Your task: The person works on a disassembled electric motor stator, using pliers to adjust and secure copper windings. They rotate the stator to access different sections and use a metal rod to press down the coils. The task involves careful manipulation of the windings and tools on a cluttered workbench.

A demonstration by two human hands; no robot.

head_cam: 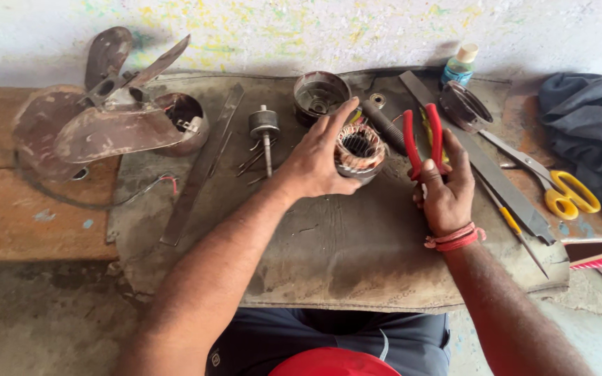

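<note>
Your left hand point(315, 163) is half-curled around the copper-wound stator point(359, 150), gripping it at mat centre. Your right hand point(446, 188) is closed on the red-handled pliers point(423, 143), handles up, just beside the stator. A small teal bottle point(460, 66) with a pale cap stands at the back by the paint-flecked wall point(280, 31). Worn grey mat point(343, 244) over a wooden bench point(15, 216).
</note>
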